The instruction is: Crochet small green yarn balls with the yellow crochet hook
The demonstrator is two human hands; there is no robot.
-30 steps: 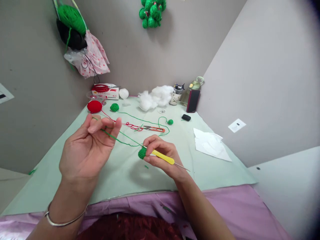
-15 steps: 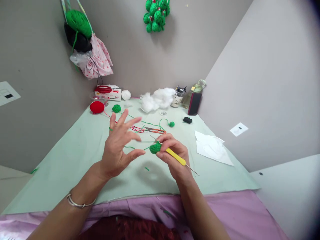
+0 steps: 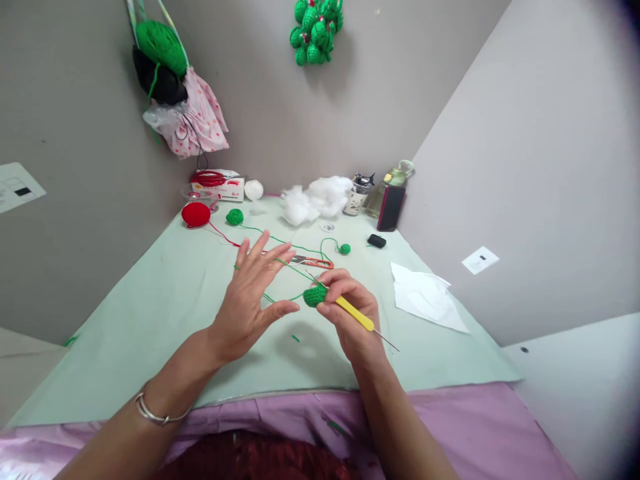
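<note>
My right hand [image 3: 350, 312] pinches a yellow-handled crochet hook [image 3: 356, 314] and holds a small green crocheted piece [image 3: 315, 295] against it. My left hand [image 3: 253, 293] hovers just left of the piece with fingers spread, and green yarn [image 3: 285, 263] is looped over them. That strand runs back across the pale green cloth [image 3: 165, 313] to a small green yarn ball [image 3: 234, 217]. A red yarn ball [image 3: 195, 214] lies next to it, trailing red thread.
Orange-handled snips [image 3: 313, 261] lie behind my hands. White stuffing [image 3: 315, 197], a cup [image 3: 354, 198], a bottle [image 3: 390, 180], a dark phone [image 3: 391, 207] and a box [image 3: 223, 187] line the back wall. White paper [image 3: 427, 297] lies right. Green crocheted pieces [image 3: 315, 30] and bags [image 3: 175, 87] hang above.
My left hand went from a closed pinch on the yarn to spread fingers and moved right toward the green piece. My right hand rose slightly with the hook.
</note>
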